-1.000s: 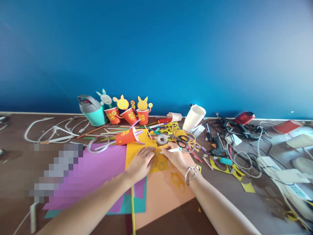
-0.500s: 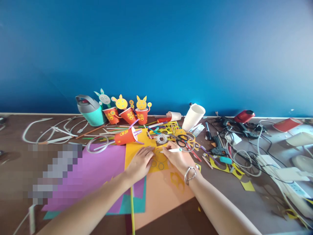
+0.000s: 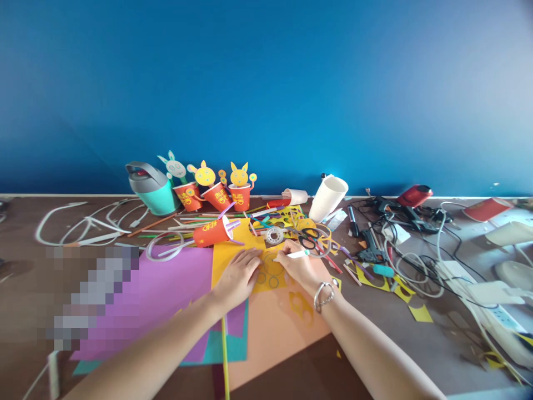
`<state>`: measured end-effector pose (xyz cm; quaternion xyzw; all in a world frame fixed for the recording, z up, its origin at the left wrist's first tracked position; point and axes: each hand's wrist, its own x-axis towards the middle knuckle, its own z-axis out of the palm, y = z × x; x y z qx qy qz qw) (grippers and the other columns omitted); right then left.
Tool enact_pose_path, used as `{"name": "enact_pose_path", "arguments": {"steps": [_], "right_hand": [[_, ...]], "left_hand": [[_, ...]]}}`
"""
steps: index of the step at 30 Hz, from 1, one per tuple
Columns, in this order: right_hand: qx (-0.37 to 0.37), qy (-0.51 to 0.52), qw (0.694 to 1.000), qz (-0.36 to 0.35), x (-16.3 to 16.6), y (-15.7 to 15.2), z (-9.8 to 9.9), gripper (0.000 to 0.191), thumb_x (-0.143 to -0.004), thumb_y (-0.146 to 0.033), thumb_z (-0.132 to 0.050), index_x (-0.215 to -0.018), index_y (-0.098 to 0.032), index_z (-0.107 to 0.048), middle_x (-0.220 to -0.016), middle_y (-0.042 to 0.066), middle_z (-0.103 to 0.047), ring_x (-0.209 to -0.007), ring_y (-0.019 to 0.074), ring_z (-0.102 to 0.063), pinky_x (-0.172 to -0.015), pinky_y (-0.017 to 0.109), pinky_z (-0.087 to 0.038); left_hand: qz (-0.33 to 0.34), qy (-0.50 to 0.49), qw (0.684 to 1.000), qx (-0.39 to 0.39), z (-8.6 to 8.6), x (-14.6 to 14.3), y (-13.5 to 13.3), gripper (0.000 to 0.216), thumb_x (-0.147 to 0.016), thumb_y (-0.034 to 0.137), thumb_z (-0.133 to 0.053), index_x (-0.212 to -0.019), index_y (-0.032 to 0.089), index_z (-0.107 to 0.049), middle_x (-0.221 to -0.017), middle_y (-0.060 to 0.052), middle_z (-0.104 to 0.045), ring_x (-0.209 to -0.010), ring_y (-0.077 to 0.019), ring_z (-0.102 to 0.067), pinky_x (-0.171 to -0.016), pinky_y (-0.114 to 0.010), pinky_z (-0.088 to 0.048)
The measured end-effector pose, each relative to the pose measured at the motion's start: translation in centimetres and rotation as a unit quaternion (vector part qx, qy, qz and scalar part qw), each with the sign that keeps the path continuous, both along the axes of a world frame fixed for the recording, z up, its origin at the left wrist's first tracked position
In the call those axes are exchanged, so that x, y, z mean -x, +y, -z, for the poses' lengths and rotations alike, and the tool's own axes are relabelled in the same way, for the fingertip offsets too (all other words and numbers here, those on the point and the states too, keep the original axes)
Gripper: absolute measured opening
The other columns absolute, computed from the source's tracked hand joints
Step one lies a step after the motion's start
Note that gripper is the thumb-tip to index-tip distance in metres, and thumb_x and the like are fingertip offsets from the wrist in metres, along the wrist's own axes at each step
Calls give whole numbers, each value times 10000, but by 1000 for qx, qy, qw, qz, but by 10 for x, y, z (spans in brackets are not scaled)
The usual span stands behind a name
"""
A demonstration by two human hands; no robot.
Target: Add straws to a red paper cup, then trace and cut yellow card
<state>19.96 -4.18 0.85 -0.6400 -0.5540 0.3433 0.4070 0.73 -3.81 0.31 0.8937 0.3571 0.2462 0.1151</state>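
My left hand (image 3: 238,276) lies flat on a sheet of yellow paper (image 3: 223,260), fingers stretched out beside some drawn circles (image 3: 273,282). In my right hand (image 3: 296,265) is a white pen with a green end (image 3: 298,254), pinched between the fingers. Its tip is down at a larger drawn circle. A ring of tape (image 3: 274,236) lies just beyond the fingers, and scissors (image 3: 308,240) lie behind the right hand. Under the yellow paper are a peach sheet (image 3: 270,339), a purple sheet (image 3: 175,294) and a teal sheet (image 3: 233,349).
Behind stand red paper cups (image 3: 240,198) with paper animal heads, beside a teal container (image 3: 158,194). A red cup (image 3: 210,232) lies on its side near a white cup (image 3: 328,198). Cables, glue guns (image 3: 370,247) and a power strip (image 3: 497,316) crowd the right side.
The whole view has shifted very slightly. My right hand keeps the pen at the large circle with hardly any movement, and my left hand stays in place on the paper.
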Motion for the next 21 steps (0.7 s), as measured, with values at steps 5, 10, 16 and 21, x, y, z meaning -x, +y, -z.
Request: {"name": "enact_pose_path", "arguments": {"steps": [5,10,16,21], "right_hand": [[21,3,1000,-3,0,0,0,147,-661,-245,-508,-589,-232,-379,-456,-76,-381,-367,86,-357,-332,216,-235],[37,8,999,-13,0,0,2,174,-654,-264,-522,-591,-232,-362,-486,-81,-383,-336,78,-366,-308,209,-228],[34,9,999,-16,1,1,1,180,-654,-261,-520,-579,-230,-359,-480,-81,-376,-345,77,-367,-321,209,-227],[14,-9,1000,-9,2,1,0,158,-666,-260,-515,-574,-223,-392,-458,-71,-390,-383,84,-360,-346,205,-231]], "left_hand": [[-2,4,1000,-2,0,0,0,214,-851,63,-502,-993,178,-612,-1199,-94,-644,-1191,-247,-557,-1008,-459,-477],[-2,0,1000,-1,0,0,0,221,-843,58,-509,-993,179,-618,-1205,-94,-642,-1191,-248,-558,-1006,-466,-480],[-1,-4,1000,0,0,0,0,227,-845,63,-503,-998,181,-622,-1200,-98,-644,-1186,-252,-561,-1003,-476,-482],[-2,-3,1000,0,0,-1,-1,226,-846,67,-503,-1001,182,-620,-1203,-94,-642,-1189,-250,-558,-1010,-467,-477]]}}
